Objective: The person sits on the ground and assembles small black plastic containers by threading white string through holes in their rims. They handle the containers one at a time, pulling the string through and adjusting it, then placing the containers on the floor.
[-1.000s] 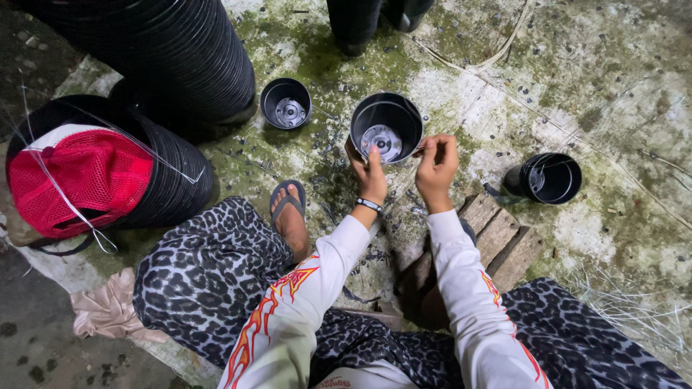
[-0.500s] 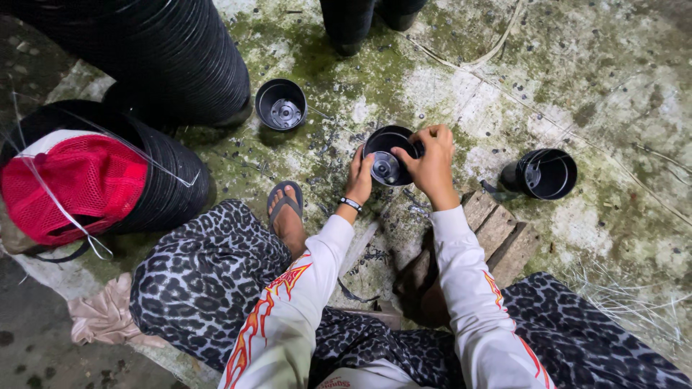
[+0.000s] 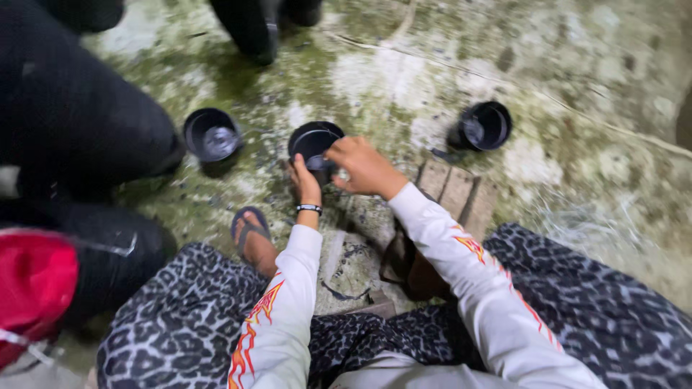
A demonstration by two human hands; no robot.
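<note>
The black pot (image 3: 315,142) under both hands looks like smooth, slightly glossy plastic. The floor (image 3: 577,86) is rough concrete, mossy and matt. Sleeves and leopard-print trousers (image 3: 180,324) are soft cloth.

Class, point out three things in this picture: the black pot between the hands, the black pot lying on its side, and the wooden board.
Black pot between the hands (image 3: 311,140), head view, on its inner wall.
Tipped black pot (image 3: 484,124), head view, on its open mouth.
Wooden board (image 3: 454,191), head view, on its middle slat.
</note>
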